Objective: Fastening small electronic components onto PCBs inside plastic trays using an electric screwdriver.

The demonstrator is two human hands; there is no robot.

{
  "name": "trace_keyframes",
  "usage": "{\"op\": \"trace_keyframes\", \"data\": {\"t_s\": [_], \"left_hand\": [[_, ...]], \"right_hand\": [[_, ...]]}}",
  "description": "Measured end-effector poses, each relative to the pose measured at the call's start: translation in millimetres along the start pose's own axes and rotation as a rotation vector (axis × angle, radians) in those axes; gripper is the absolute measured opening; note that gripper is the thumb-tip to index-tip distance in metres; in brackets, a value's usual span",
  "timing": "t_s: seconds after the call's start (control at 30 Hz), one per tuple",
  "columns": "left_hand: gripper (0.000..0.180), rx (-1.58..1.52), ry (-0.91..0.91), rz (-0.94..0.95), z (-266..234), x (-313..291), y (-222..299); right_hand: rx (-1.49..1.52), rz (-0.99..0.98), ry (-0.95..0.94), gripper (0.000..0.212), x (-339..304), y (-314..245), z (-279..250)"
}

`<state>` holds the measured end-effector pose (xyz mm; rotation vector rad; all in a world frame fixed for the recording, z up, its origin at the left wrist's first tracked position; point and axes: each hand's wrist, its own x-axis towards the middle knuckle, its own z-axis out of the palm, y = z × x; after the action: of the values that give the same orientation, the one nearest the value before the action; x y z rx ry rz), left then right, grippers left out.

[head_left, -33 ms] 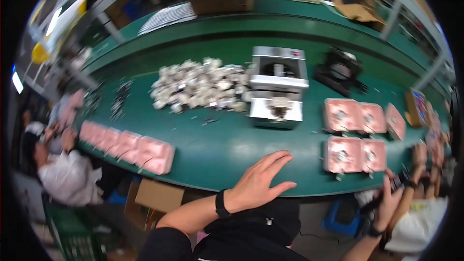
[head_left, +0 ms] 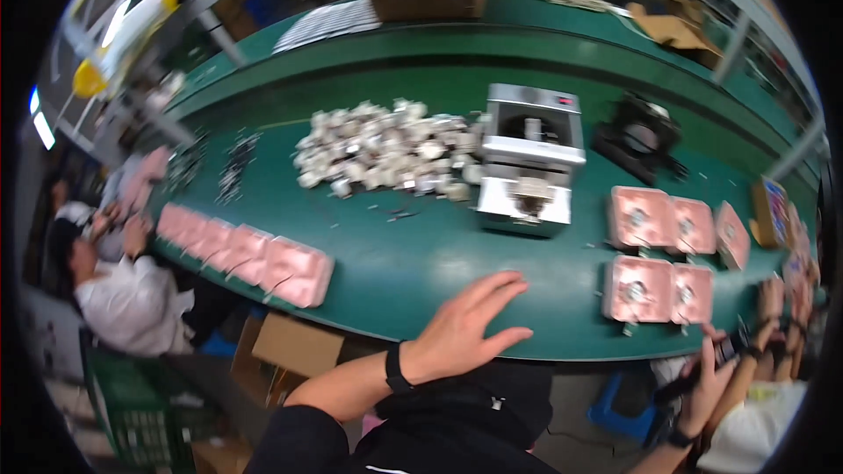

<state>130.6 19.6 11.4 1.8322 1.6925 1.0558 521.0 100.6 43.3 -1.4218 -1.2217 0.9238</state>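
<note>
My left hand [head_left: 465, 325] hovers over the near edge of the green worktable [head_left: 395, 254], fingers stretched out and thumb apart, with nothing in it. My right hand [head_left: 705, 379] is off the table's near right edge, around a dark elongated object [head_left: 731, 348] whose kind I cannot make out. Beyond that hand sit pink square plastic housings [head_left: 638, 290] with metal parts in their middles, in two rows. A grey-and-silver bench machine [head_left: 531, 158] stands at the middle back. To its left lies a heap of small white parts [head_left: 386, 149].
A row of pink housings [head_left: 299, 272] lines the left front edge. Small dark metal pieces [head_left: 237, 167] lie behind them. A black device [head_left: 639, 136] stands at the back right. Co-workers sit at left [head_left: 132, 307] and right [head_left: 760, 412]. A cardboard box [head_left: 299, 342] is below the table.
The view has turned slightly left, so the table's things appear farther right. My left hand stays open near the edge; my right hand remains around the dark object.
</note>
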Motion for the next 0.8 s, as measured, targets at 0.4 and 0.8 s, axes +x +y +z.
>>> {"op": "trace_keyframes", "data": {"t_s": [0.4,0.8], "left_hand": [[0.029,1.035,0.497,-0.687,-201.3,-152.4,-123.3],[0.013,0.51,0.501,-0.661,-166.9,-128.5,-113.3]], "right_hand": [[0.449,0.099,-0.778,0.038,-43.5,-15.2,163.8],[0.31,-0.348,-0.481,0.018,-29.3,-51.5,247.1]]}}
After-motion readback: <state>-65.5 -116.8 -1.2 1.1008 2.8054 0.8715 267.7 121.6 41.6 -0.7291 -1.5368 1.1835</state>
